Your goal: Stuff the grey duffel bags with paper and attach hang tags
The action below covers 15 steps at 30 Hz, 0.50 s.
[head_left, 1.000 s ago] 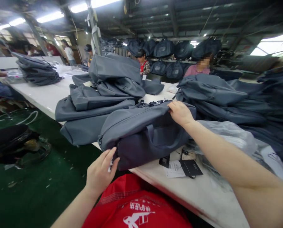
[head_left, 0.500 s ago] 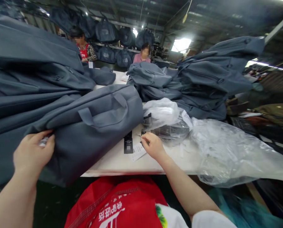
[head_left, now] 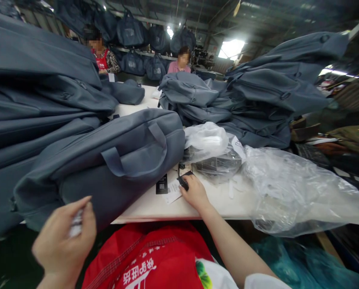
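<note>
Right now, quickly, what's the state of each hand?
Left hand: closed, holding a small white item, partly hidden.
Right hand: closed, pinching a small black item.

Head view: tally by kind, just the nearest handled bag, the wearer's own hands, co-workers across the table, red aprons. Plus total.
Nearest handled bag: 1
Wearer's hands, left hand and right hand: 2
Co-workers across the table: 2
Red aprons, wearer's and one co-worker's: 2
Total: 7
</note>
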Tool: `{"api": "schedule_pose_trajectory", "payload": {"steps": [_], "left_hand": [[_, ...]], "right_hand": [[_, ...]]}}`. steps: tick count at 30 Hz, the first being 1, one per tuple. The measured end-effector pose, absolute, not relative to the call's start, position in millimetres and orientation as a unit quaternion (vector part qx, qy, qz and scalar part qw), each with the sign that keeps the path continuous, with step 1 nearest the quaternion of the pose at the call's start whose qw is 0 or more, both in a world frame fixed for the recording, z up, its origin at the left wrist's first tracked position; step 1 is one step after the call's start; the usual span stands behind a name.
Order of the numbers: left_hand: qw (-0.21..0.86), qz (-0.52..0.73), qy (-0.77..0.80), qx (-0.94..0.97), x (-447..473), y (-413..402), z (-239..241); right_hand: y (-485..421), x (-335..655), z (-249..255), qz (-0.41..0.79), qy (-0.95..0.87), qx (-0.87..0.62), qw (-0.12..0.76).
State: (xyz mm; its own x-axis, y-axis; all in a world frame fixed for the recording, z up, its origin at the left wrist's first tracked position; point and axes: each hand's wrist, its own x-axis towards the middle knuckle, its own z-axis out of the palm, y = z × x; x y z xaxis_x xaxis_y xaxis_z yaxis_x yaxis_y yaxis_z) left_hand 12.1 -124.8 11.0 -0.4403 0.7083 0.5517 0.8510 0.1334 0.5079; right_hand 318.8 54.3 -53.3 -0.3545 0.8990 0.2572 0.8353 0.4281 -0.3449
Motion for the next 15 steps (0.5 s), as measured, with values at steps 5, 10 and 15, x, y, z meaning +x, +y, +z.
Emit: {"api": "schedule_pose_trajectory", "payload": {"steps": [5, 10, 15], "left_hand": [[-0.038, -0.372, -0.661, -0.651, 76, -103, -2], [-0.119, -0.334, -0.657, -0.666, 92, -86, -8], [-0.121, -0.319, -0.622, -0.705, 105, -60, 29]], "right_hand": [[60, 305, -63, 0.11, -0.779, -0.576, 0.221], [73, 316, -63, 0.198, -0.771, -0.529, 0.295], [75, 335, -31, 0.243, -0.732, -0.505, 0.389]]}}
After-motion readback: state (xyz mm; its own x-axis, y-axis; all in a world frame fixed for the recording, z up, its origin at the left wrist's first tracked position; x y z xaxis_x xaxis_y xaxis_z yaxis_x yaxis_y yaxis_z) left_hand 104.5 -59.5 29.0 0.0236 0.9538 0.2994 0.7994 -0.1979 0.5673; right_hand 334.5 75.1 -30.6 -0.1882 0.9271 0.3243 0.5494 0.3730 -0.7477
